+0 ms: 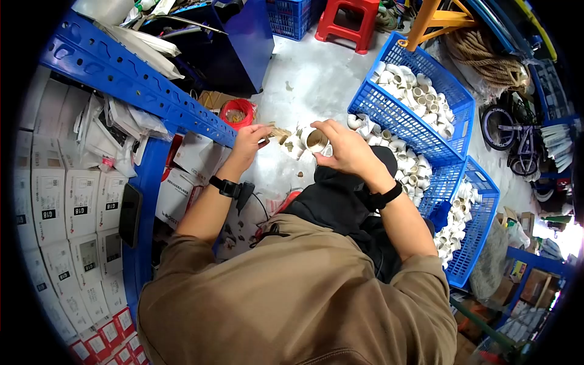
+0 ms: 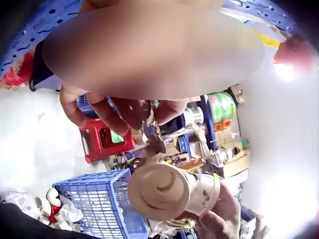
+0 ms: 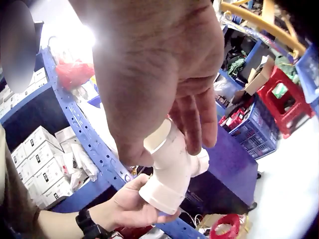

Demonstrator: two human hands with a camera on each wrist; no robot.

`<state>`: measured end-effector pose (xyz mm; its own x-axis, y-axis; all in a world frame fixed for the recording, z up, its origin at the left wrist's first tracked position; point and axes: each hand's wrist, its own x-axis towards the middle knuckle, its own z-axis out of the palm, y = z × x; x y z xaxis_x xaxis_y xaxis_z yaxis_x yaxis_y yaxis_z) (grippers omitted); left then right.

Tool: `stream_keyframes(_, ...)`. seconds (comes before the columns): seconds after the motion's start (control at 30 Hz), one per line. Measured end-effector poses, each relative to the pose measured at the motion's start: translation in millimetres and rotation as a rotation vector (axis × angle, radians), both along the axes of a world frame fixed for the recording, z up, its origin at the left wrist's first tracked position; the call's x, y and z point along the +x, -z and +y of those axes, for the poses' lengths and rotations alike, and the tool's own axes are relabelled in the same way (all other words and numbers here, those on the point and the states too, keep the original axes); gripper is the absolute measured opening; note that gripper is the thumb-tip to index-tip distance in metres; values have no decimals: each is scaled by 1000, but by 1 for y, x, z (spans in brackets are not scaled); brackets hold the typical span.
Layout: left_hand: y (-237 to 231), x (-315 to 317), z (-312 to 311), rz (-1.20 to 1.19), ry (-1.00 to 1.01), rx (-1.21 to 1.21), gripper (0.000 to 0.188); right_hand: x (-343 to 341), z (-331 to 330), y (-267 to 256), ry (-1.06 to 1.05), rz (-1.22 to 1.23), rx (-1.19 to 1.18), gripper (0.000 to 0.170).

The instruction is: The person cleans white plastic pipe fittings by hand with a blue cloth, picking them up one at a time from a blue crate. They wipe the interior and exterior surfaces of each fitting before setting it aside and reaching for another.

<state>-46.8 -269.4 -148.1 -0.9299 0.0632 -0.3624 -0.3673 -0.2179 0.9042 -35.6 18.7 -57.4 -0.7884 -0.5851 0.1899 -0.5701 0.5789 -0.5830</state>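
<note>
A white branched pipe fitting [image 1: 316,141] with brown marks is gripped between the thumb and fingers of the right hand [image 1: 347,149]. In the left wrist view, its round end [image 2: 158,191] faces the camera. The left hand [image 1: 248,145] is beside it, thumb and fingertips pinching a thin, ragged brown scrap [image 2: 156,139] that hangs down toward the fitting. Whether the scrap is attached to the fitting, I cannot tell. From the right wrist, the fitting [image 3: 172,169] shows as a curved piece with a side opening, the left hand [image 3: 133,205] behind its lower end.
Blue crates [image 1: 447,143] of white fittings stand on the right, with more loose fittings [image 1: 413,164] beside them. A blue shelf frame [image 1: 140,79] with white boxes [image 1: 82,194] runs along the left. Ahead are a red stool [image 1: 347,24] and a red coil [image 1: 237,113].
</note>
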Motion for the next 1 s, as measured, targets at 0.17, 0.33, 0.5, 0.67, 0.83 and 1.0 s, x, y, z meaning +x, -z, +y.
stream_keyframes(0.17,63,10,-40,-85,80,-210,21,4,1,3,-43,-13,-31,60)
stream_keyframes(0.33,126,39,-64,-30,457,-1006,30,12,9,4,-136,-49,-254,59)
stream_keyframes(0.5,173,60,-85,-119,459,-1030,36,18,19,10,-164,-125,-436,60)
stream_keyframes(0.67,57,37,-31,240,282,-783,41,21,25,9,-140,-152,-413,61)
stream_keyframes(0.83,-95,26,30,1090,322,-702,30,25,26,2,-89,-229,-314,60)
stream_keyframes(1.0,-125,27,58,1240,444,-940,28,30,26,-2,-68,-253,-298,59)
